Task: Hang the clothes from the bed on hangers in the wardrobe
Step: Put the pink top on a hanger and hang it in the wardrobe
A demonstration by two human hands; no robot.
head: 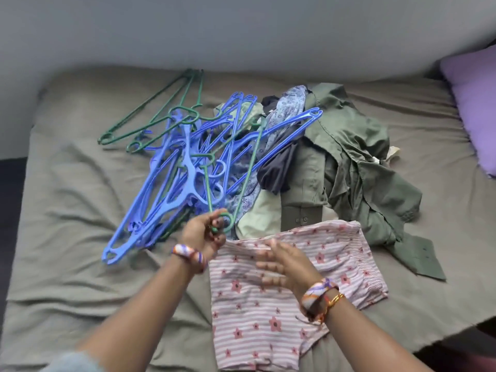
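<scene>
Left hand pinches the hook of a green hanger beside the blue hanger pile. Right hand, fingers spread and blurred, over pink striped flower-print shorts on the bed. Olive shirts heaped behind. No writing legible.

Soft, even daylight — only faint shadows in the creases of the grey-green cotton bedsheet; both hands motion-blurred, its edges bowed by wide-angle distortion.
</scene>
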